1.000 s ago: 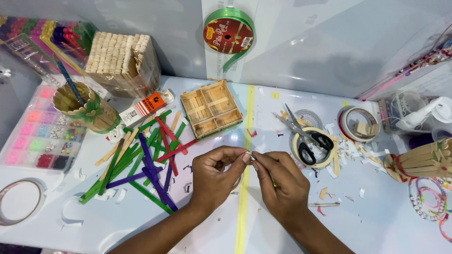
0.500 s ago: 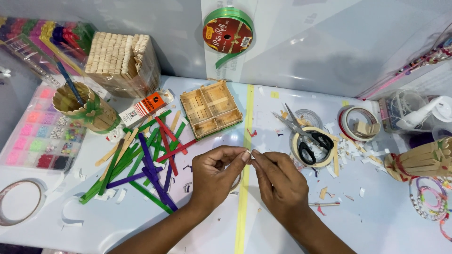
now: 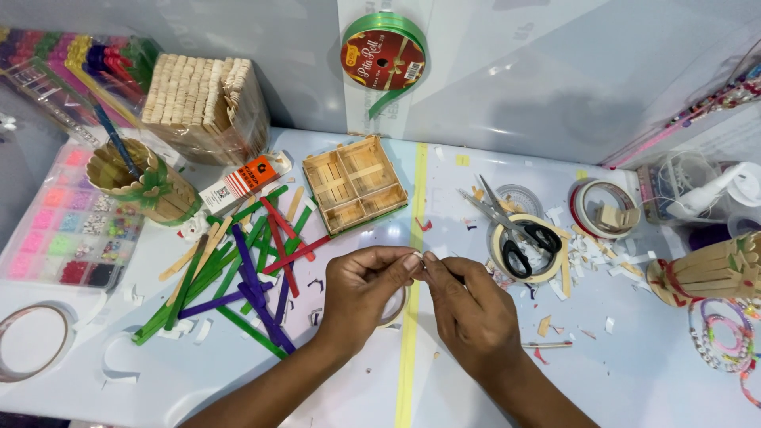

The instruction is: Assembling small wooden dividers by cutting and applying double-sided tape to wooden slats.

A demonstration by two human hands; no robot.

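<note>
Hands: left hand [image 3: 361, 285] and right hand [image 3: 468, 305] pinch a tape roll [image 3: 394, 305] together.
Done: wooden tray [image 3: 354, 182], twelve o'clock.
Left: coloured sticks [image 3: 238, 273] loose, nine o'clock.

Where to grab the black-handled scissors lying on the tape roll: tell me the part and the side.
Take the black-handled scissors by the black handle loops, coming from the near right. The loops sit raised on the pale tape roll, nearest the right hand, while the open blades point away toward the back left.
</note>
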